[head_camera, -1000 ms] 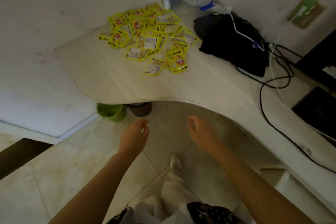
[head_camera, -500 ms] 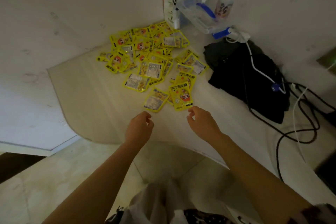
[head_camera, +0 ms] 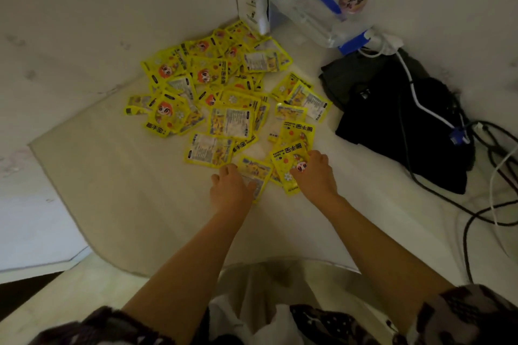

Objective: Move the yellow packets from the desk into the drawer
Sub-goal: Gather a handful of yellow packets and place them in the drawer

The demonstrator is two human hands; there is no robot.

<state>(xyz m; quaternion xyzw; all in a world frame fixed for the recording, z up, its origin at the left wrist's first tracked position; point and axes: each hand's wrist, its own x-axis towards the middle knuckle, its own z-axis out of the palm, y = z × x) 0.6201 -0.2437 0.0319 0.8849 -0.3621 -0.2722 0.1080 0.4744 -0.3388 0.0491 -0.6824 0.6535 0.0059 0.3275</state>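
Yellow packets [head_camera: 224, 98] lie flat at mixed angles, both hands touching nearest

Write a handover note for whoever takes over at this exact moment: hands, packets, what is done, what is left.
Left hand: resting on the nearest silver-faced packet, fingers curled, grip unclear.
Right hand: fingers on the nearest cartoon-print packet, grip also unclear.
Yellow packets: all in a loose pile on the desk, toward the wall corner.
Done: nothing lifted yet.
Left: gather every packet and move it to the drawer, which is out of view.
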